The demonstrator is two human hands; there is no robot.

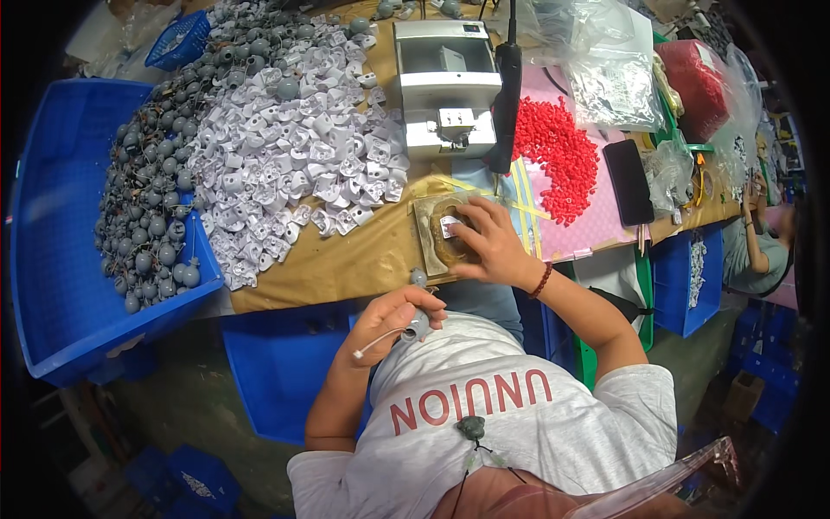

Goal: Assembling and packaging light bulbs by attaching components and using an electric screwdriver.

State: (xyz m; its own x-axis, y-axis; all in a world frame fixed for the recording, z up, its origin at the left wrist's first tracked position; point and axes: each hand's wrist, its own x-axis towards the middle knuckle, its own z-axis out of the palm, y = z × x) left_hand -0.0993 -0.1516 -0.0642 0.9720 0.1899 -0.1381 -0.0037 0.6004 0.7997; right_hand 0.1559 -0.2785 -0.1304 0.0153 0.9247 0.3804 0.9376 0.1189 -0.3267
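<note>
My left hand (pixel 389 322), near the table's front edge, is closed around grey rounded plastic pieces (pixel 418 325); a thin white cable (pixel 377 344) with a small end sticks out below. Another small grey ball (pixel 418 277) shows just above its fingers. My right hand (pixel 493 242) reaches over a worn square fixture block (pixel 427 227) with a round brown recess. Its bent fingertips touch a small white plastic part (pixel 449 226) lying in the recess, and a bit of red shows by them. The fingers partly cover that part.
White plastic parts (pixel 294 147) are heaped left, beside grey balls with wires (pixel 147 233) spilling from a blue bin (pixel 60 216). A white machine (pixel 447 95) and a black antenna device (pixel 507 104) stand behind the fixture. Red pieces (pixel 562 160) and a phone (pixel 628 183) lie right.
</note>
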